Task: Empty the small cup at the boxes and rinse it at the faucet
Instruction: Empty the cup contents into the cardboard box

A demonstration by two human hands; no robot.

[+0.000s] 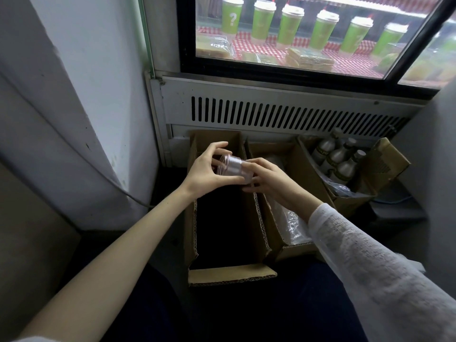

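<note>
Cup (233, 166) was held on its side over the dark open box (222, 233), mouth turned left, base to the right. Clear thin plastic, small, so I judged it light and easy to crush; walls looked smooth and likely slick once wet. Contents could not be made out through the wall.

Left hand (209, 169) was curled round the rim end, fingers arched over the top, thumb under. Right hand (266, 180) pinched the base end with its fingertips. Both hands were on it, neither free.

Best hold, as I judged it: round the ribbed band near the rim, where the wall is stiffest; squeezing mid-wall would probably buckle it.

Room: the box was narrow and deep, its raw corrugated edges close on either side of my wrists. Second box (283, 233) touched it on the right, with crinkled clear plastic inside. Third box (355, 193) farther right held bottles (338, 156). Vent panel (283, 112) stood just behind the boxes, wall close on the left, so open room lay mainly upward and back toward me.

Cabinet glass above showed green cups (291, 27) in a row. No faucet was in view
</note>
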